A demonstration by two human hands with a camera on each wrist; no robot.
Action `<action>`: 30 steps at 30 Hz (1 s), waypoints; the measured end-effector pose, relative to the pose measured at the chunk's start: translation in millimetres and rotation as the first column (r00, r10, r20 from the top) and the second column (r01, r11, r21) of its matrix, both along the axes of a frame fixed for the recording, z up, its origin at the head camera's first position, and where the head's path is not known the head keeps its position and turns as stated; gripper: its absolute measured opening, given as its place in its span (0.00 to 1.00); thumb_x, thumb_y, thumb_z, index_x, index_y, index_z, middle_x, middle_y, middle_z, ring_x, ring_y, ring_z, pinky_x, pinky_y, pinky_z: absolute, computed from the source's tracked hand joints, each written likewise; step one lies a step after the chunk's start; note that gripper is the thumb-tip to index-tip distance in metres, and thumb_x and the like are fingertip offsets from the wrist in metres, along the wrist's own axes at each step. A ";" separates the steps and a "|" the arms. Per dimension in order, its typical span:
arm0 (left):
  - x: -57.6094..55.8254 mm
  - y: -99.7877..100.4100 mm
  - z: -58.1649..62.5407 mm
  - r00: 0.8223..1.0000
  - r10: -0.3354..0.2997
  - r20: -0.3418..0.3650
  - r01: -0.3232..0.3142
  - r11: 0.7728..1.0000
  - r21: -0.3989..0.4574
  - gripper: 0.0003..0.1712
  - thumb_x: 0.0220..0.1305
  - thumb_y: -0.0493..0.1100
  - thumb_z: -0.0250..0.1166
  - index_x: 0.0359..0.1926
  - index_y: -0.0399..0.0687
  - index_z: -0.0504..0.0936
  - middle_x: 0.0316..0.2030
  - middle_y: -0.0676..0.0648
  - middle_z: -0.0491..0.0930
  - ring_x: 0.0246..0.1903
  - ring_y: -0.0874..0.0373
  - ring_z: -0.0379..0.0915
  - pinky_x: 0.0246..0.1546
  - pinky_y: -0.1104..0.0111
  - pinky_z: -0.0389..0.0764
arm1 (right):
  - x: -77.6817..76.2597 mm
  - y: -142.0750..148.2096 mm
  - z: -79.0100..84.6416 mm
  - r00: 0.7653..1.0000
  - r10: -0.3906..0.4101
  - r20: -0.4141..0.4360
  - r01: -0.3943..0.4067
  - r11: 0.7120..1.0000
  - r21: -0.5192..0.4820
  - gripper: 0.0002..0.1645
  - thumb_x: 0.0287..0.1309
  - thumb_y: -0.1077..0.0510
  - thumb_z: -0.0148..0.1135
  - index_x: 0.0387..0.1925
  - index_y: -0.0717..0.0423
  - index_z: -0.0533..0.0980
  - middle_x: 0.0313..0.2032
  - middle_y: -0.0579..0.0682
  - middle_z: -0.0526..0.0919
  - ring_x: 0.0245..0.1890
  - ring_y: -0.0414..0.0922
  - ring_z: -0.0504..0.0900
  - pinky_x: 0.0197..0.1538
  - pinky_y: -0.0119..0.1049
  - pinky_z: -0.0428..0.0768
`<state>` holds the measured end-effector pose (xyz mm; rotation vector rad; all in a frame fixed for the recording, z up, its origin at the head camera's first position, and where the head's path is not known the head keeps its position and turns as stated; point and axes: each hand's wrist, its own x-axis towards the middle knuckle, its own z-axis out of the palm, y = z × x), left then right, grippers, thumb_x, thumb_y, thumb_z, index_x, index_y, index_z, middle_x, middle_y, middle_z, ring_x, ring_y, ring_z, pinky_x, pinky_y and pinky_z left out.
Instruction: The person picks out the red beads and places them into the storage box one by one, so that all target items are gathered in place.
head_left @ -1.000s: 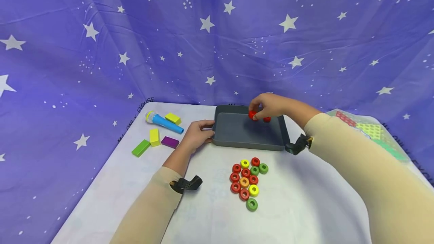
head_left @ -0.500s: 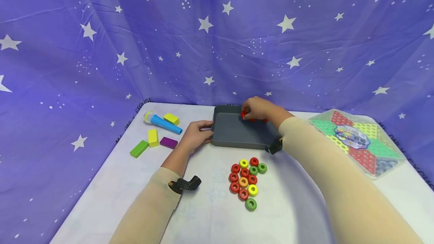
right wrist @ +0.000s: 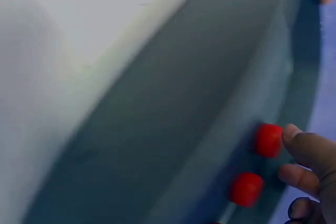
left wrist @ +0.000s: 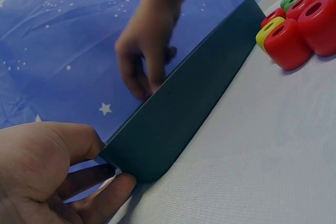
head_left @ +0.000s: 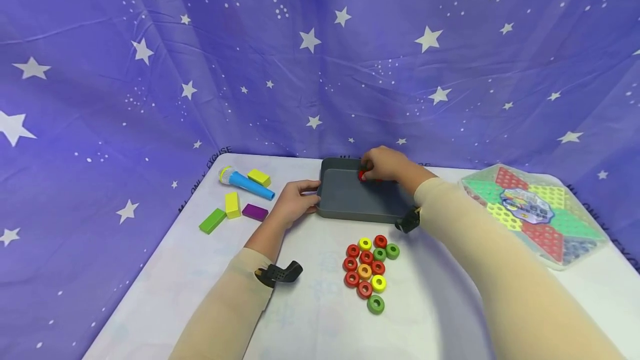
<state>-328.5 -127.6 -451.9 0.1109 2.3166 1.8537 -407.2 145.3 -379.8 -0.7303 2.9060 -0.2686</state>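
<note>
A dark grey tray (head_left: pixel 360 218) lies toward the back of the table. My left hand (head_left: pixel 295 201) holds its left end, one digit at the rim and others low against the outer corner in the left wrist view. My right hand (head_left: pixel 384 163) reaches down inside the tray at the back. In the right wrist view, its thumb tip touches the edge of a red ring bead (right wrist: pixel 269 140), with the forefinger just apart from it. A second red bead (right wrist: pixel 247 189) sits beside that one, and a sliver of red shows at the bottom edge.
Several red, yellow, green and orange ring beads (head_left: pixel 364 271) cluster in front of the tray. To the left lie a blue toy microphone (head_left: pixel 246 183), yellow blocks (head_left: pixel 232 205), a green block (head_left: pixel 213 221) and a purple block (head_left: pixel 255 212). A Chinese checkers board (head_left: pixel 532 213) is at right.
My right hand has carried a red bead left along the back of the tray and lowered it beside the other red beads. My left hand stays on the tray's left end.
</note>
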 end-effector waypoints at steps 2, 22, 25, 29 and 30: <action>0.5 0.6 -0.4 1.000 0.000 0.005 0.000 1.000 -0.003 0.28 0.64 0.32 0.65 0.66 0.44 0.78 0.61 0.43 0.78 0.51 0.51 0.81 0.43 0.63 0.87 | 4.4 4.1 11.8 1.000 -0.007 0.000 0.007 0.999 -0.032 0.28 0.58 0.49 0.73 0.57 0.58 0.81 0.49 0.56 0.86 0.52 0.55 0.83 0.56 0.54 0.80; 1.3 -0.7 1.3 1.000 0.013 0.015 -0.013 1.000 0.001 0.28 0.64 0.33 0.65 0.65 0.46 0.79 0.61 0.44 0.78 0.50 0.50 0.81 0.42 0.64 0.87 | 138.3 43.7 7.4 0.988 0.133 0.081 -0.110 0.964 -0.241 0.17 0.57 0.50 0.74 0.47 0.51 0.84 0.33 0.35 0.85 0.27 0.37 0.78 0.35 0.35 0.79; 0.6 -0.6 0.2 1.000 0.013 0.015 -0.013 1.000 0.004 0.28 0.64 0.33 0.65 0.65 0.46 0.79 0.61 0.44 0.78 0.50 0.50 0.81 0.42 0.63 0.87 | 151.9 43.7 -7.8 0.986 0.137 0.093 -0.112 0.966 -0.234 0.16 0.57 0.51 0.74 0.47 0.50 0.84 0.33 0.33 0.85 0.34 0.37 0.81 0.39 0.35 0.80; 0.6 -0.1 -1.2 1.000 0.012 0.015 -0.013 1.000 0.017 0.28 0.64 0.32 0.65 0.66 0.45 0.78 0.62 0.43 0.78 0.50 0.50 0.81 0.43 0.63 0.87 | 162.6 41.1 -23.0 0.991 0.087 0.102 -0.064 0.974 -0.217 0.16 0.58 0.48 0.73 0.47 0.45 0.84 0.34 0.31 0.85 0.40 0.40 0.81 0.43 0.40 0.81; 0.6 0.2 -1.5 1.000 0.011 0.015 -0.012 1.000 0.016 0.28 0.64 0.32 0.65 0.66 0.45 0.78 0.62 0.42 0.78 0.50 0.50 0.81 0.43 0.63 0.87 | 164.3 40.2 -25.1 0.992 0.072 0.108 -0.047 0.975 -0.218 0.15 0.58 0.48 0.73 0.47 0.44 0.84 0.34 0.31 0.85 0.41 0.40 0.82 0.44 0.41 0.81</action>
